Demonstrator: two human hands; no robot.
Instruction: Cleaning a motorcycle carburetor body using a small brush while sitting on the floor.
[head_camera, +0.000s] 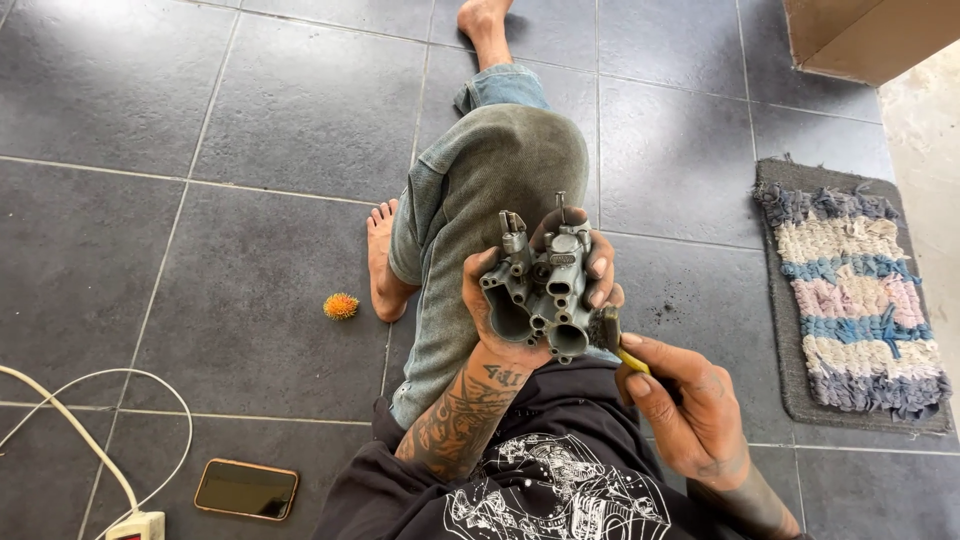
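while left hand (500, 300) fingers wrap the grey carburetor body (540, 285) above the lap and right hand (690, 410) pinches a yellow-handled brush (612, 335) at its 4 o'clock edge, best to scrub with short strokes, ports up.

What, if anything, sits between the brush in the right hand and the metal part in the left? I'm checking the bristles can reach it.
Nothing visible does. The small yellow-handled brush in the right hand meets the grey cast-metal carburetor body directly at its lower right edge; the left hand wraps the sides above.
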